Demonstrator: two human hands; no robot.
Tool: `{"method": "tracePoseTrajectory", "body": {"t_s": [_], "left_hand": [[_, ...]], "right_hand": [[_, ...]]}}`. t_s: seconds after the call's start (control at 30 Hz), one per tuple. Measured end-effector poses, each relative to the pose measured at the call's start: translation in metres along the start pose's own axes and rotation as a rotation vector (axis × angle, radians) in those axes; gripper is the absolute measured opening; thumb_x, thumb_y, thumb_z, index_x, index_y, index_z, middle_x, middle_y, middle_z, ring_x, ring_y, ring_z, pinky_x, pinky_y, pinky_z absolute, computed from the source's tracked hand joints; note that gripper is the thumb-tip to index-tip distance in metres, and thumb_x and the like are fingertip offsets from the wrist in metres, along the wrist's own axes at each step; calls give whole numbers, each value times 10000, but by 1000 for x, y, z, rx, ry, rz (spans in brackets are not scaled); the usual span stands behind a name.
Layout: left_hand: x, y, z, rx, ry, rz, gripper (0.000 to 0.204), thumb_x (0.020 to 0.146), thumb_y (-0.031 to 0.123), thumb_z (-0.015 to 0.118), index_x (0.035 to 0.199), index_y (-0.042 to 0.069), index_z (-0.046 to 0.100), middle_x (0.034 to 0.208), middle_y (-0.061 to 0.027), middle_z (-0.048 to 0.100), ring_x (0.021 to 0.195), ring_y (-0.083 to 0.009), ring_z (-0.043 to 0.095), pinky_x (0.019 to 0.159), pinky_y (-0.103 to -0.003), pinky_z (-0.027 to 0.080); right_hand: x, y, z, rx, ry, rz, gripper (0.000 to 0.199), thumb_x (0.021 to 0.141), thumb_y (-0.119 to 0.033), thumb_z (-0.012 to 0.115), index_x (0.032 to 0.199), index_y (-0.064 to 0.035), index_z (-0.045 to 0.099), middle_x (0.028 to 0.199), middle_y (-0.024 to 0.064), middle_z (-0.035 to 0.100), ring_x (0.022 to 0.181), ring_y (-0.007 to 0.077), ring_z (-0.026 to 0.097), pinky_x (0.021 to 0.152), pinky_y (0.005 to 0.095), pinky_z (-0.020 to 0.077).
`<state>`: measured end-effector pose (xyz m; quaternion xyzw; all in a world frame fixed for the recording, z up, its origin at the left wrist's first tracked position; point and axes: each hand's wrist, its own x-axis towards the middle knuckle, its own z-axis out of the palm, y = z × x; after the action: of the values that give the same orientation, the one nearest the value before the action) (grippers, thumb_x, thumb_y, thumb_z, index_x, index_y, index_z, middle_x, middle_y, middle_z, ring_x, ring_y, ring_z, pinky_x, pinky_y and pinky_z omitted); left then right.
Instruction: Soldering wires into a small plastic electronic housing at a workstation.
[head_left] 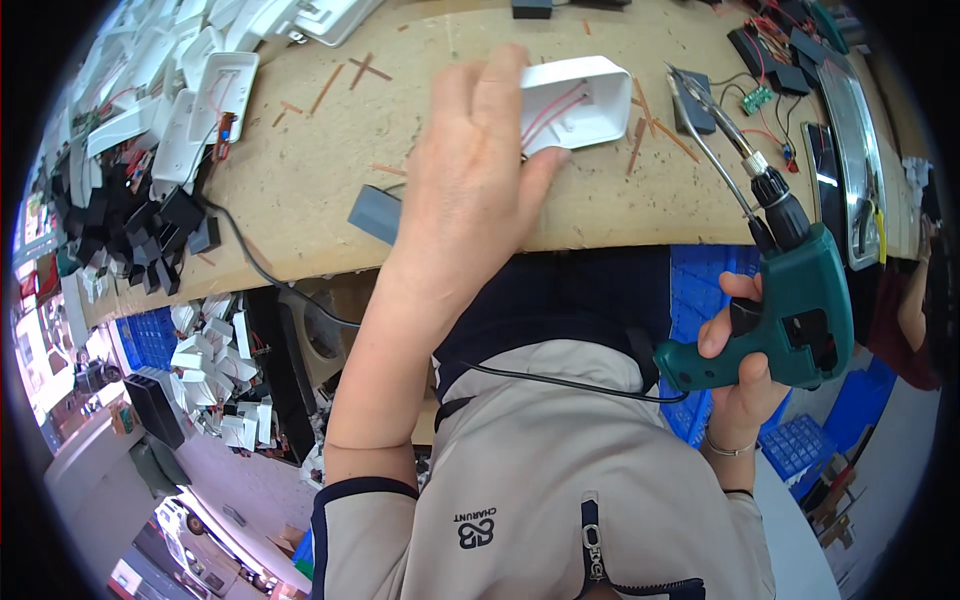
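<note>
At the near edge of the fibreboard workbench [300, 190], the white rectangular plastic housing [585, 100] with red wires inside lay long axis sideways, clamped in the left hand [480, 170]. Well to its right, the right hand [745, 375] was closed round the green electric screwdriver [790, 300], whose long bit pointed up-left toward the housing.

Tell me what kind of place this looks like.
Most likely a small electronics assembly workshop. The left hand holds a white plastic housing with red wires inside, the right hand grips a green corded electric screwdriver, and more white plastic housings are piled on the worn wooden workbench.
</note>
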<state>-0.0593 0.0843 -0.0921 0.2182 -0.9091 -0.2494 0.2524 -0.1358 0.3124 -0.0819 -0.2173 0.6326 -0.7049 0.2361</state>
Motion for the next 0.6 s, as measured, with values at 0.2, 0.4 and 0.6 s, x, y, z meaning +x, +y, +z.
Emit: {"method": "tracePoseTrajectory", "body": {"t_s": [0.2,0.4,0.6], "left_hand": [[-2,-28,-41,-358,133,-45,490,701,86,614,1129,-1,394,992,-151,454,797,-227,506,567,-290,441],[-82,-71,-145,-1547,297,-261,407,728,91,504,1111,-9,407,924,-157,465,602,-154,425,406,-170,324],[-226,-126,-163,-1020,298,-875,413,690,75,585,1077,29,447,880,-62,527,663,-117,514,456,-200,393]], "right_hand": [[2,5,1,168,-83,-14,707,737,-390,620,1214,37,319,1137,175,479,633,101,491,480,201,388],[11,9,8,428,-218,-23,655,776,-324,597,1228,34,287,1208,175,411,656,105,458,528,202,384],[21,16,10,491,-290,-16,672,783,-318,589,1240,39,250,1207,168,407,660,100,446,551,204,385]]}}
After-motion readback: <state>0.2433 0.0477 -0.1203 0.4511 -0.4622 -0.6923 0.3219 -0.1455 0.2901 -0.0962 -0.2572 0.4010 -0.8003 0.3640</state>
